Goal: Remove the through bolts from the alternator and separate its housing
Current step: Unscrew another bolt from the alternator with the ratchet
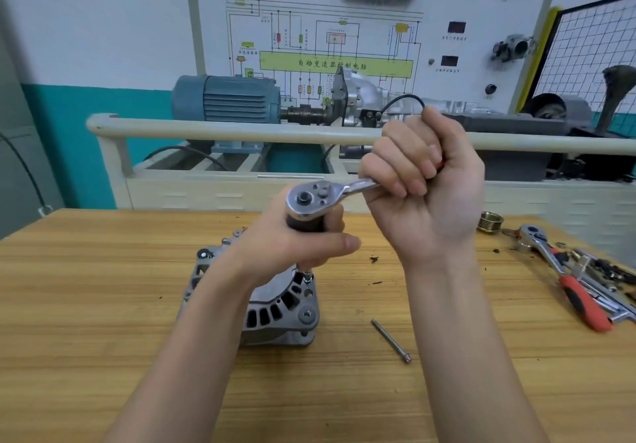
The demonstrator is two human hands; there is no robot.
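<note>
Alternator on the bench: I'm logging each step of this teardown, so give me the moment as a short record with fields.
alternator: stands on the wooden table, housing not yet split
ratchet: head above the alternator, socket extension reaching down to a bolt at the housing edge
left hand: grips the extension just under the ratchet head
right hand: grips the ratchet handle
loose bolt: lies on the table right of the alternator
spare tools: lie at the table's right edge

Matt cast-metal alternator (275, 305), glossy chrome ratchet (309, 198), grained wooden table (103, 305).
</note>
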